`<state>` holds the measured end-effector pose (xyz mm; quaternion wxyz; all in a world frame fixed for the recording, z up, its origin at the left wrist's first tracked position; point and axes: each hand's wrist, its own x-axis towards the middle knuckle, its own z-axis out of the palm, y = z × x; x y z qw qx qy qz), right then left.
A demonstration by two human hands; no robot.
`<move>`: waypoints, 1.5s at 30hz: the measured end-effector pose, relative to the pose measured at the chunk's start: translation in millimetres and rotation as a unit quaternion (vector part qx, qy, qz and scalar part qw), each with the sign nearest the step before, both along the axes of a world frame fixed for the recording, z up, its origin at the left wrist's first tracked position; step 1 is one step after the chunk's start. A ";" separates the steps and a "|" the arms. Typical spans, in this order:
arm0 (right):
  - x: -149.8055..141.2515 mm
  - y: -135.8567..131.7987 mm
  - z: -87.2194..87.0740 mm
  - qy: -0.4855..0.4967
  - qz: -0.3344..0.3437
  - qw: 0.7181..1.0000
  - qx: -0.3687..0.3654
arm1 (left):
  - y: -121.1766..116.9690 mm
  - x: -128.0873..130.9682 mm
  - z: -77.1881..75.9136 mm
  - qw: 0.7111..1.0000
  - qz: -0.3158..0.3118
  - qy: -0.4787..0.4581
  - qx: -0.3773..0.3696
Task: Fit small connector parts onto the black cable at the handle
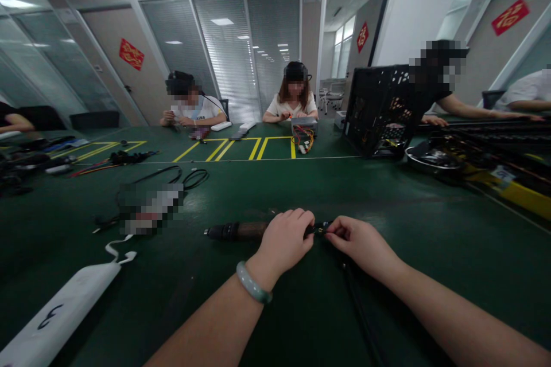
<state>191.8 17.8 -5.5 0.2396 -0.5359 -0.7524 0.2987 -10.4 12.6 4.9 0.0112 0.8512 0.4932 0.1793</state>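
A long electric screwdriver (249, 231) lies sideways low over the green table, its black nose and metal tip pointing left. My left hand (286, 241), with a jade-coloured bangle at the wrist, is wrapped over its rear part. At the tail end my right hand (350, 235) is closed in a pinch, thumb and index finger together beside a small brass-coloured spot. What exactly lies between those fingertips is hidden. Below the hands a black cable (357, 304) runs down toward the table's near edge.
A white power strip (60, 312) marked 3 lies at the near left, a partly blurred item with cables behind it. Tangled wires (129, 157) are farther left. A black computer case (372, 112) and round metal dish (437, 156) stand at right. Several people sit around the table.
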 end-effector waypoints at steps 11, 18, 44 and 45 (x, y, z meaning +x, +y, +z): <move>-2.1 -3.0 0.8 -0.072 0.020 0.996 0.053 | -5.8 -0.6 3.7 1.000 -0.026 0.003 -0.015; -4.2 -2.3 1.2 -0.066 0.039 0.995 0.063 | -5.3 1.1 0.9 0.999 -0.046 -0.012 -0.019; -5.5 -2.6 0.7 -0.018 0.050 0.999 0.007 | -3.6 -0.7 -1.0 0.998 -0.061 -0.029 -0.019; -5.2 -2.7 0.7 -0.023 0.051 0.998 0.006 | -3.7 -0.8 -0.8 0.998 -0.060 -0.027 -0.019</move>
